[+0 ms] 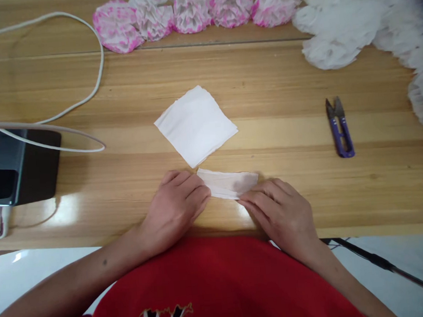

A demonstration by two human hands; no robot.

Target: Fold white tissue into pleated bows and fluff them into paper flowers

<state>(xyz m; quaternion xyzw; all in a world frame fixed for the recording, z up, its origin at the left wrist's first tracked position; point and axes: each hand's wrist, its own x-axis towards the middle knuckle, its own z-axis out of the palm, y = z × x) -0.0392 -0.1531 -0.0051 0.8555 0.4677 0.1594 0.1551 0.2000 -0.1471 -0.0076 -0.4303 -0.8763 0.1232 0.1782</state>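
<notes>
Close to the table's front edge lies a narrow folded strip of white tissue paper point(225, 182). My left hand point(180, 201) grips its left end, fingers curled together over it. At the lower right corner, my right hand point(282, 211) pinches the strip between thumb and fingers. Just beyond the strip rests a square stack of white tissue paper point(196, 125), turned like a diamond. Purple-handled thread snips point(340, 127) lie off to the right with their blades apart, pointing away from me.
Pink-edged paper flowers point(193, 7) line the back of the wooden table point(265, 92). White paper puffs point(343, 23) fill the back right corner. At the left are a dark box-shaped device point(34, 163) and a looped white cable point(100, 69).
</notes>
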